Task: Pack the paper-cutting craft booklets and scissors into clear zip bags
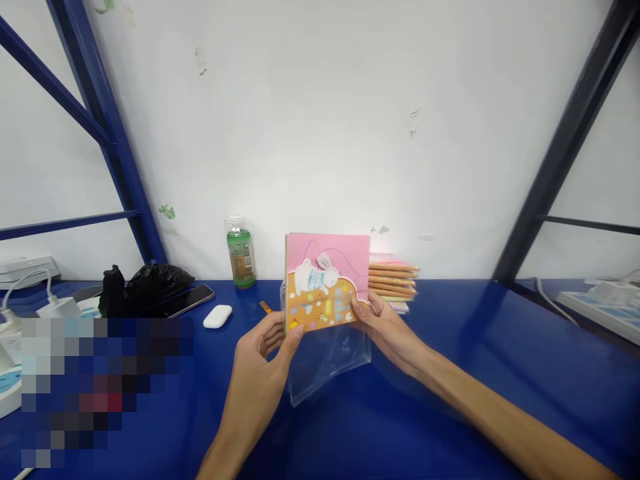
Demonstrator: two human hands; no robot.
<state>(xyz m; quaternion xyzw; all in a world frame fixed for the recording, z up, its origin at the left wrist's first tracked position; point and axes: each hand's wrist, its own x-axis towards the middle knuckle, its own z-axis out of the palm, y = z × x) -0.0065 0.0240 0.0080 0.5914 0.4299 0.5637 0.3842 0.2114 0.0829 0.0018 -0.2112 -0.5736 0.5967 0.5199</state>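
A pink and orange notebook [327,257] with a white rabbit on its cover is held upright above the blue table, facing me. My left hand [263,350] grips its lower left corner, thumb in front and fingers behind. At the lower right edge, my right hand [383,320] pinches it the same way. A clear plastic sleeve [330,363] hangs below and behind the notebook; whether the notebook is partly inside it I cannot tell. Just behind, on the right, lies a stack of orange-edged packs [400,280], partly hidden by the notebook.
On the table [450,413] stand a green-labelled bottle [241,257] and a white earphone case [218,317]. A phone [193,301] lies beside a black plastic bag [150,287]. Power strips with plugs [60,308] are at the left; another strip [600,310] is at the right.
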